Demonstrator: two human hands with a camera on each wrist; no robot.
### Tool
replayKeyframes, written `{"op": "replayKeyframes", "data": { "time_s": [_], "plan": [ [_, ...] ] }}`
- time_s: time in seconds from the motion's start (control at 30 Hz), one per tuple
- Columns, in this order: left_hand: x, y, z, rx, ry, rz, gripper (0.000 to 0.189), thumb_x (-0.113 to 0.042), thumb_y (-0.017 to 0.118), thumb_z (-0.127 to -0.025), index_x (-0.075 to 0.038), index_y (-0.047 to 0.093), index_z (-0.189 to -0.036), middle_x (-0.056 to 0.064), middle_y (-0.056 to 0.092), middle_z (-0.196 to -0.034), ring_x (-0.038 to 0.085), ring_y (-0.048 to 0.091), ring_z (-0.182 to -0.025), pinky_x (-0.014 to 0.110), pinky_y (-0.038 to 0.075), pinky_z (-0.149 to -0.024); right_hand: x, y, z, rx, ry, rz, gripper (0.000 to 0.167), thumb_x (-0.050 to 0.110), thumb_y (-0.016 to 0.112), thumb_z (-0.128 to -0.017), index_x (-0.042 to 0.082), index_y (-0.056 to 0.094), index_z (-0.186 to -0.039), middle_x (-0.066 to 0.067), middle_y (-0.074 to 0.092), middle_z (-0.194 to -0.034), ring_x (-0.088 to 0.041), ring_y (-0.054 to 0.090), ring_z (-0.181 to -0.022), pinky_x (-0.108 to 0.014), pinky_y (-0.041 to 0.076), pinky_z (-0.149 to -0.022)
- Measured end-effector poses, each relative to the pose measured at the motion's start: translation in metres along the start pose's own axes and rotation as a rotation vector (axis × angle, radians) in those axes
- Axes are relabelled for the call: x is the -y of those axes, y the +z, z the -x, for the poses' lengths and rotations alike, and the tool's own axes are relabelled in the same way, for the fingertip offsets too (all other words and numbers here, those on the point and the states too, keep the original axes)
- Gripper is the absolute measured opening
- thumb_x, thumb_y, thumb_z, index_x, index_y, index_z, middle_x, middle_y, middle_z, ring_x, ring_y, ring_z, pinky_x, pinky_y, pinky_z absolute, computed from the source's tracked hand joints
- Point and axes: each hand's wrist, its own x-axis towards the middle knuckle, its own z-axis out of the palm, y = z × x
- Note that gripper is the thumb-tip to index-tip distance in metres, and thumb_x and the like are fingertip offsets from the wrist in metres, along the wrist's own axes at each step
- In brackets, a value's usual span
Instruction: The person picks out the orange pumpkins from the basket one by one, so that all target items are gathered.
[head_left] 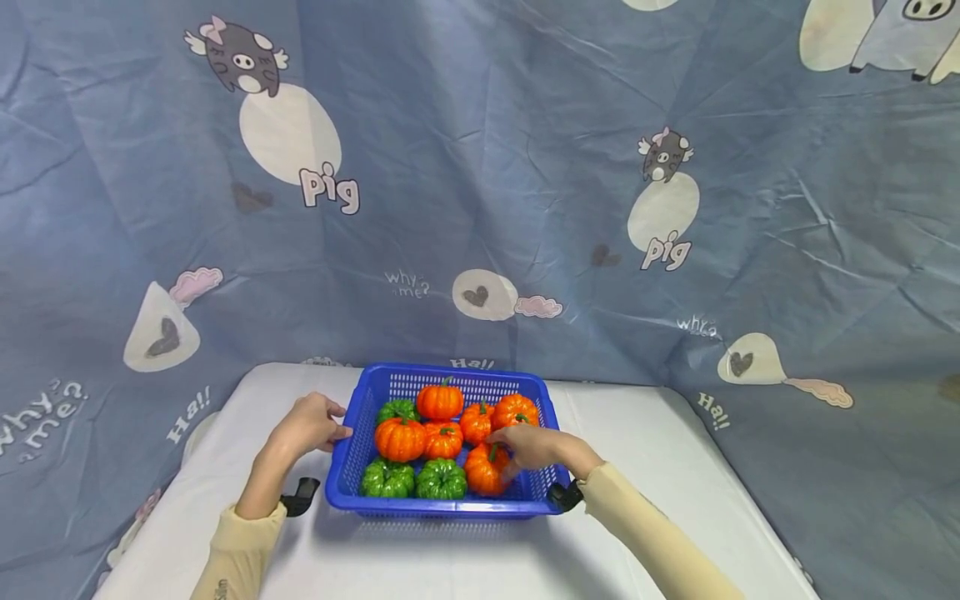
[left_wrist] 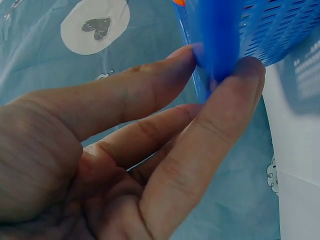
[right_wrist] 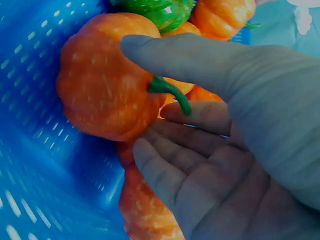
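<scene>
A blue plastic basket (head_left: 442, 505) holds several orange pumpkins and green pumpkins, all small and glossy. My left hand (head_left: 313, 423) pinches the basket's left rim (left_wrist: 220, 35), thumb and fingers on opposite sides in the left wrist view. Inside the basket at the front right, my right hand (head_left: 528, 447) grips an orange pumpkin (head_left: 485, 472) from its right side. The right wrist view has the thumb lying across this orange pumpkin (right_wrist: 105, 75) and the fingertips at its side by the curved green stem (right_wrist: 172, 93).
Two green pumpkins (head_left: 414, 480) sit along the basket's front, left of the gripped one. More orange pumpkins (head_left: 440, 402) fill the middle and back. Under the basket is a white-covered table (head_left: 645, 450). A blue cloth (head_left: 480, 167) with pig prints hangs behind it.
</scene>
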Motion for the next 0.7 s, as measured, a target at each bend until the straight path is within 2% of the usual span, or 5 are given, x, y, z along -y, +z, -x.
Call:
{"op": "replayKeyframes", "data": {
  "time_s": [0.13, 0.27, 0.47, 0.7],
  "plan": [
    [0.001, 0.0, 0.0, -0.001, 0.0, -0.005, 0.045, 0.0, 0.07, -0.084, 0.022, 0.053, -0.12, 0.032, 0.067, -0.097, 0.024, 0.071, -0.069, 0.036, 0.061, -0.064, -0.001, 0.0, -0.005, -0.002, 0.025, -0.007, 0.061, 0.023, 0.081, -0.077, 0.006, 0.058, -0.132, -0.004, 0.066, -0.118, -0.017, 0.061, -0.105, -0.033, 0.05, -0.099],
    [0.001, 0.0, 0.0, 0.001, -0.009, -0.005, 0.046, -0.001, 0.07, -0.084, 0.021, 0.053, -0.121, 0.031, 0.067, -0.097, 0.023, 0.071, -0.069, 0.036, 0.061, -0.065, -0.006, 0.002, -0.006, 0.019, 0.062, -0.066, 0.061, 0.023, 0.081, -0.077, 0.008, 0.057, -0.132, 0.0, 0.065, -0.11, -0.014, 0.059, -0.098, -0.033, 0.05, -0.097],
    [0.001, 0.0, -0.001, 0.001, -0.011, -0.009, 0.045, -0.001, 0.07, -0.085, 0.021, 0.053, -0.12, 0.029, 0.067, -0.094, 0.023, 0.07, -0.068, 0.035, 0.061, -0.063, -0.017, 0.007, -0.006, 0.081, 0.085, -0.122, 0.067, 0.031, 0.081, -0.077, 0.012, 0.051, -0.135, 0.004, 0.061, -0.113, -0.011, 0.055, -0.102, -0.036, 0.046, -0.104],
    [0.002, 0.001, 0.0, -0.001, -0.008, 0.002, 0.045, 0.0, 0.07, -0.084, 0.022, 0.053, -0.12, 0.029, 0.068, -0.093, 0.023, 0.07, -0.067, 0.035, 0.061, -0.063, -0.017, 0.01, -0.007, 0.064, 0.068, -0.155, 0.066, 0.03, 0.083, -0.075, 0.009, 0.054, -0.13, 0.005, 0.061, -0.106, -0.009, 0.056, -0.096, -0.031, 0.049, -0.097]
  ]
}}
